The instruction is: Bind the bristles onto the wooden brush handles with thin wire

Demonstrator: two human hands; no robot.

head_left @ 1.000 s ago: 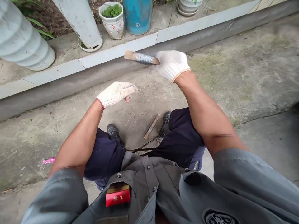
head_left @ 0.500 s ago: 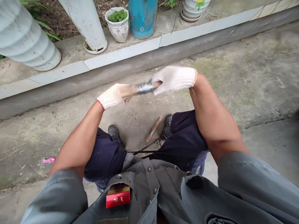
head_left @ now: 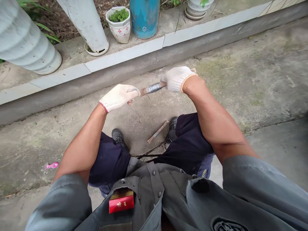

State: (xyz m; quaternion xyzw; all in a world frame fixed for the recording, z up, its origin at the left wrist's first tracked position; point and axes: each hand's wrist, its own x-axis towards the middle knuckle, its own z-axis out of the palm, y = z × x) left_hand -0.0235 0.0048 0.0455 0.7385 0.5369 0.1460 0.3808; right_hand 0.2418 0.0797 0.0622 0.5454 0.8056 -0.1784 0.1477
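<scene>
Both hands wear white knit gloves and hold a flat wooden stick wound with silvery wire (head_left: 153,88) in front of me, above the ground. My left hand (head_left: 120,96) is closed at the stick's left end, and its fingers hide that end. Around the right part of the stick my right hand (head_left: 176,79) is wrapped, with a bit of wood poking out past the glove. The wire winding shows between the two hands. A second wooden stick with wire around its middle (head_left: 158,132) lies on the ground between my shoes.
Thin dark metal rods (head_left: 154,150) lie by my right shoe (head_left: 171,130). A pink object (head_left: 52,165) is on the concrete at left. Beyond the hands runs a tiled ledge (head_left: 125,56) bearing a white flowerpot (head_left: 120,30), a blue container (head_left: 144,19) and tall white pots (head_left: 31,38).
My right hand has turned over and shifted slightly right along the stick, so its back now shows. My left hand stays nearly in place at the other end.
</scene>
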